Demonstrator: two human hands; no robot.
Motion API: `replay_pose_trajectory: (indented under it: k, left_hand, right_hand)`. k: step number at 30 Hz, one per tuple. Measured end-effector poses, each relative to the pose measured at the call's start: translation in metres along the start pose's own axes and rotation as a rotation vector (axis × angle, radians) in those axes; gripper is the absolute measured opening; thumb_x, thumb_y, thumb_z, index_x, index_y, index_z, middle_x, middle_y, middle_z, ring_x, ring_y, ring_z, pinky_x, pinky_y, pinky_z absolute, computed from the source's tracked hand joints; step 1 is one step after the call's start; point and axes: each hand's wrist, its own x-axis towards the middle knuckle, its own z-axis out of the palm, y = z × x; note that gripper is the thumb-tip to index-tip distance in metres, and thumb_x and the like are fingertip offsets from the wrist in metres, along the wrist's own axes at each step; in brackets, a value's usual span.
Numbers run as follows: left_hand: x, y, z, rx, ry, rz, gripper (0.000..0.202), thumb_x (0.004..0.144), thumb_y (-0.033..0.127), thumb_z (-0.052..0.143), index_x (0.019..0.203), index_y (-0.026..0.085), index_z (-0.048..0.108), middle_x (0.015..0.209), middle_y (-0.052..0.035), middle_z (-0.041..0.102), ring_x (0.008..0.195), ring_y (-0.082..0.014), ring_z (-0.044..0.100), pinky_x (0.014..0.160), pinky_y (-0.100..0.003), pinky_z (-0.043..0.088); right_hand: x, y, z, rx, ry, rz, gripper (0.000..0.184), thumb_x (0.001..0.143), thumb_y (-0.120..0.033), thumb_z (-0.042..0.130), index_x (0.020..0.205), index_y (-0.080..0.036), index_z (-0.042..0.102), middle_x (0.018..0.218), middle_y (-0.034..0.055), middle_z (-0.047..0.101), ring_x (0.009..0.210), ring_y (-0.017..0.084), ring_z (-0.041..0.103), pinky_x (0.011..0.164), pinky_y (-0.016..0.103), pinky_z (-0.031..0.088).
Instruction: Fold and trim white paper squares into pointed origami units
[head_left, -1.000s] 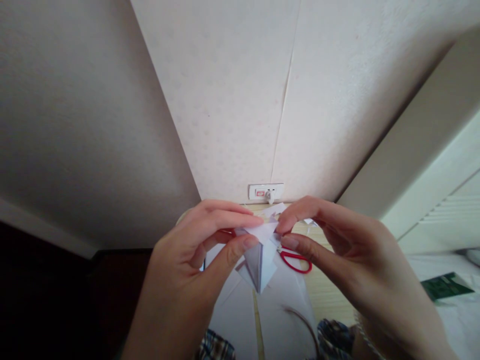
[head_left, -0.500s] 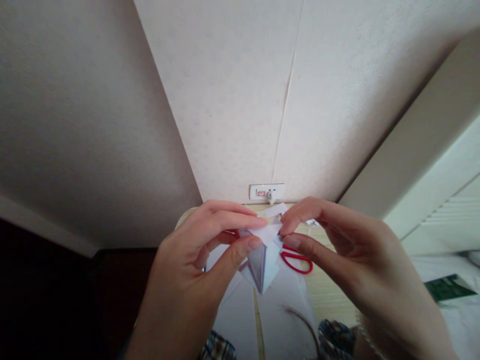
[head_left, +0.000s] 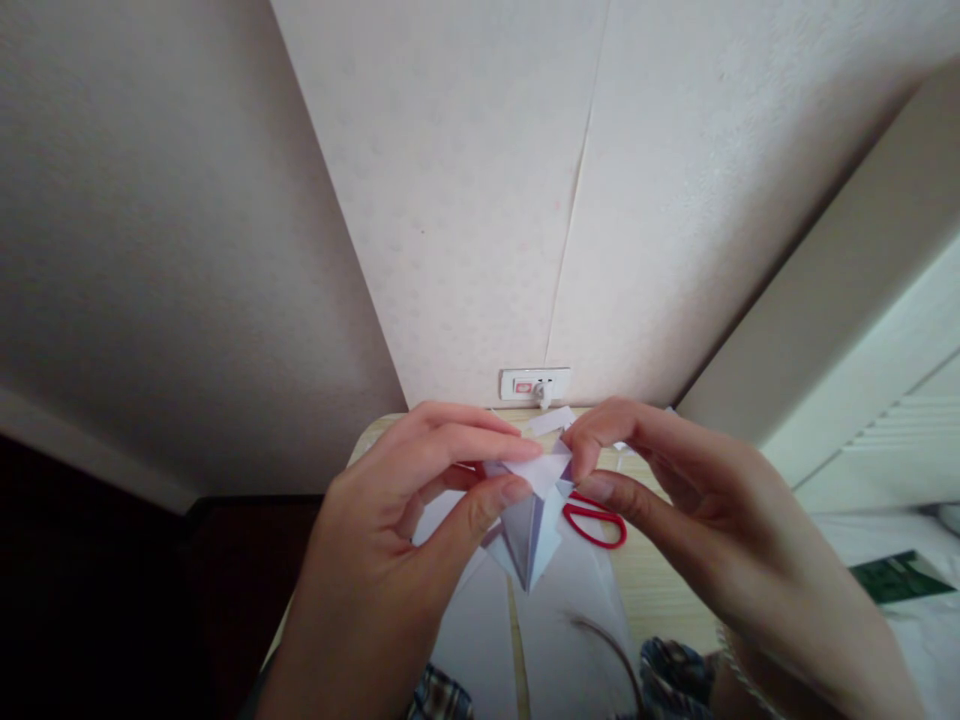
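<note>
Between my hands, above the table, is a folded piece of white paper (head_left: 529, 530) with its narrow point toward me and a small triangular flap folded over at the top. My left hand (head_left: 420, 500) pinches its left side, thumb in front and fingers over the upper edge. With thumb and forefinger, my right hand (head_left: 675, 500) pinches the paper's right corner. The fingertips hide parts of the folds. Just under the right thumb, red-handled scissors (head_left: 596, 522) lie on the table, their blades hidden behind my hands and the paper.
White paper sheets (head_left: 562, 620) cover part of the light wooden table (head_left: 664, 570). Paper scraps (head_left: 553, 421) lie at the back, below a wall socket (head_left: 535, 383) with a plug in it. A green packet (head_left: 900, 577) rests on a white surface at right.
The folded paper has shifted slightly right and turned a little, so its ridge and inner folds show more. Both hands keep their pinch on it.
</note>
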Motion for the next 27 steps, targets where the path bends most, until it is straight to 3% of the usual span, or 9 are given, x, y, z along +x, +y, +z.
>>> replay_pose_trajectory:
  k: [8,17,20,27]
  left_hand:
    - [0.003,0.0015,0.002,-0.04,-0.01,-0.027,0.024,0.082,0.016,0.071,0.082,0.038,0.079,0.092,0.0105,0.073,0.071,-0.0084,0.066,0.08,-0.017,0.057]
    - [-0.0001,0.0015,0.0014,-0.073,0.011,0.034,0.024,0.082,0.013,0.072,0.081,0.035,0.079,0.092,0.0105,0.075,0.083,-0.0054,0.068,0.067,-0.004,0.051]
    - [-0.0006,0.0005,0.0024,-0.11,0.023,0.029,0.023,0.081,0.014,0.073,0.08,0.036,0.08,0.091,0.01,0.075,0.081,-0.0058,0.068,0.064,-0.004,0.051]
    - [0.0014,-0.0014,0.0041,-0.156,0.033,0.022,0.021,0.082,0.014,0.074,0.081,0.035,0.081,0.092,0.0065,0.075,0.085,-0.0098,0.069,0.068,-0.008,0.055]
  right_hand:
    - [0.0028,0.0024,-0.0029,0.04,-0.02,-0.023,0.011,0.091,-0.018,0.066,0.082,-0.024,0.067,0.082,-0.0055,0.07,0.08,0.009,0.064,0.072,0.018,0.047]
    - [0.001,0.0067,-0.0048,0.112,-0.031,-0.051,0.015,0.095,-0.029,0.064,0.081,-0.025,0.067,0.082,-0.0058,0.068,0.082,0.009,0.064,0.076,0.018,0.049]
    - [-0.0008,0.0079,-0.0044,0.149,-0.01,-0.058,0.014,0.094,-0.03,0.066,0.081,-0.026,0.066,0.082,-0.0074,0.068,0.08,0.008,0.064,0.082,0.018,0.049]
    - [-0.0034,0.0007,0.001,0.135,0.009,-0.052,0.005,0.089,-0.027,0.073,0.085,-0.025,0.07,0.086,-0.0048,0.071,0.085,0.01,0.066,0.077,0.02,0.049]
